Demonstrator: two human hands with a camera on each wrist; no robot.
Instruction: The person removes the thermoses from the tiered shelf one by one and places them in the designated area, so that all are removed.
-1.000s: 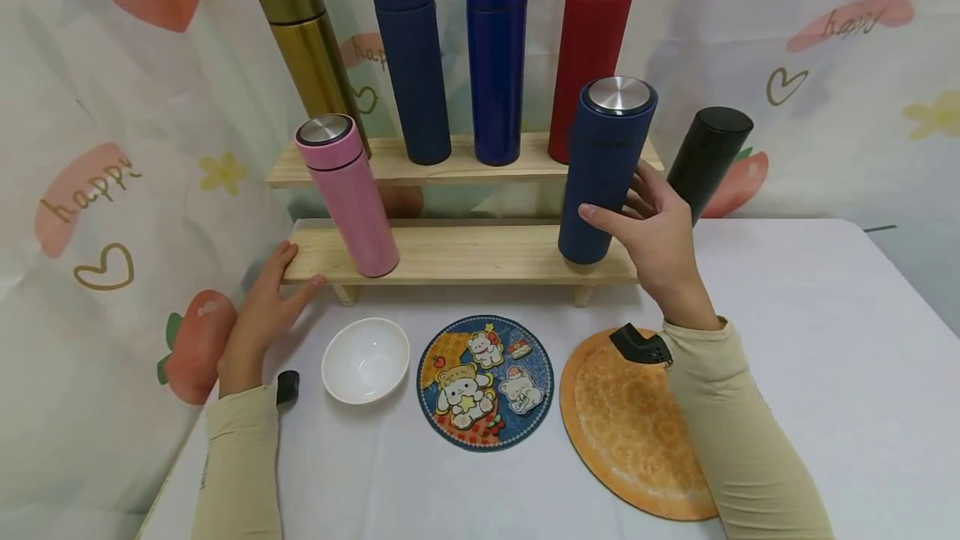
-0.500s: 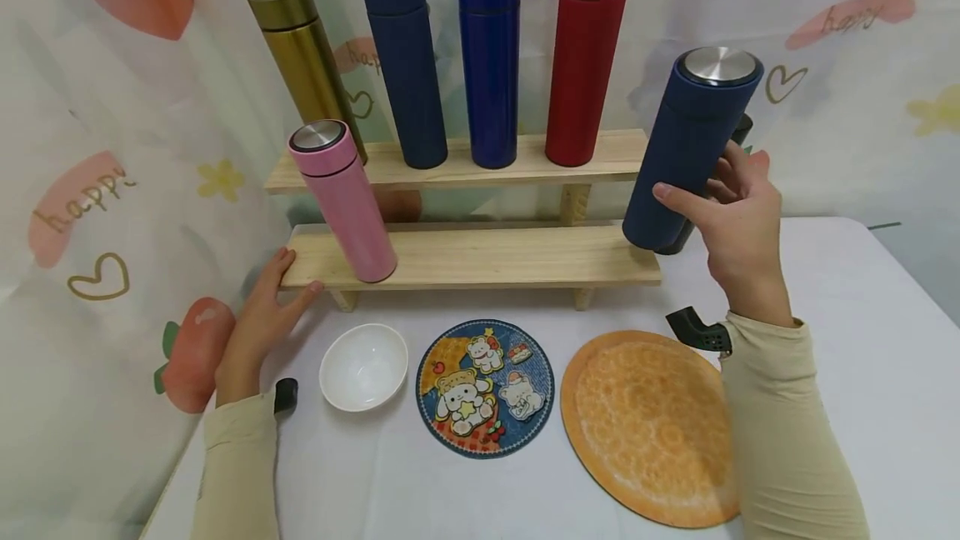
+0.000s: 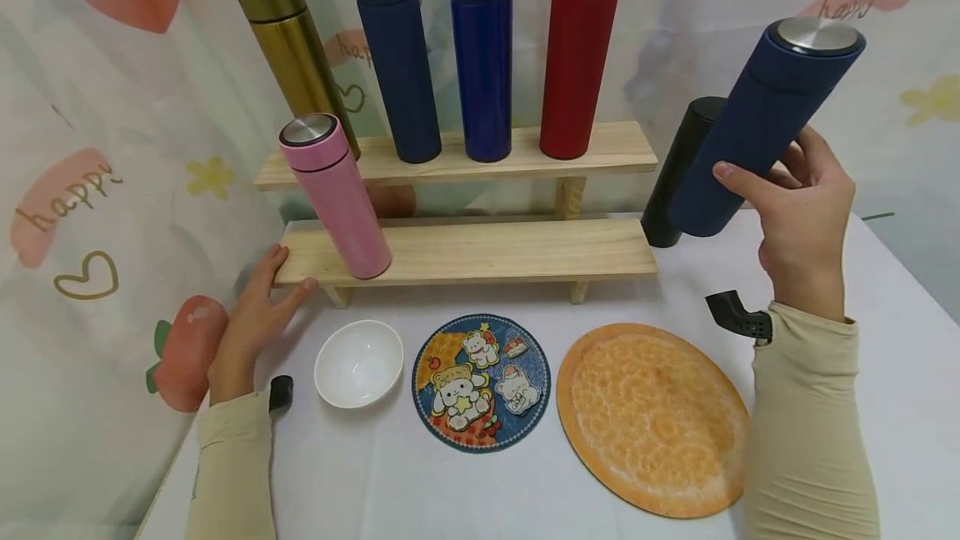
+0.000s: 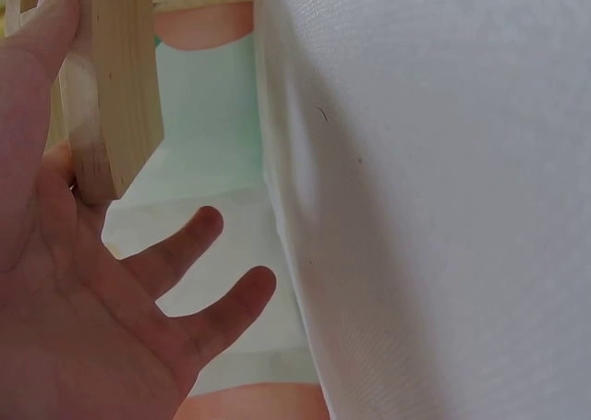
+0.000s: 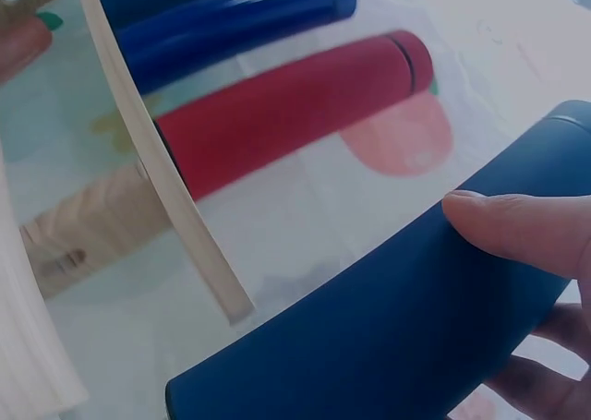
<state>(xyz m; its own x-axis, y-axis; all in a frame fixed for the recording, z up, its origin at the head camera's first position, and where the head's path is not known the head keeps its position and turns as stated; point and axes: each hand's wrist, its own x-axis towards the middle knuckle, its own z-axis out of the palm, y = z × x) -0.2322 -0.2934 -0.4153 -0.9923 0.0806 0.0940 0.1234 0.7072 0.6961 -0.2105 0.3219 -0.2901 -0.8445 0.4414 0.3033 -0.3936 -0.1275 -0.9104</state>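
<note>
My right hand (image 3: 806, 215) grips a navy blue thermos flask (image 3: 761, 127) with a steel-topped lid. It hangs tilted in the air to the right of the two-tier wooden shelf (image 3: 517, 252), partly in front of a black flask (image 3: 682, 169). In the right wrist view the thumb lies along the side of the navy flask (image 5: 369, 318). My left hand (image 3: 255, 315) holds the left end of the lower board, and a pink flask (image 3: 337, 198) stands close by on that board. In the left wrist view, thumb and a finger clasp the board end (image 4: 102, 97), with two other fingers stretched out.
On the upper tier stand a gold flask (image 3: 296, 57), a navy flask (image 3: 397, 65), a glossy blue flask (image 3: 483, 65) and a red flask (image 3: 585, 57). In front lie a white bowl (image 3: 358, 365), a round cartoon mat (image 3: 480, 386) and an orange round mat (image 3: 652, 419).
My right hand has carried the navy flask off the lower tier, rightward and up, tilting it more. It passed in front of the black flask. My left hand keeps its place on the board.
</note>
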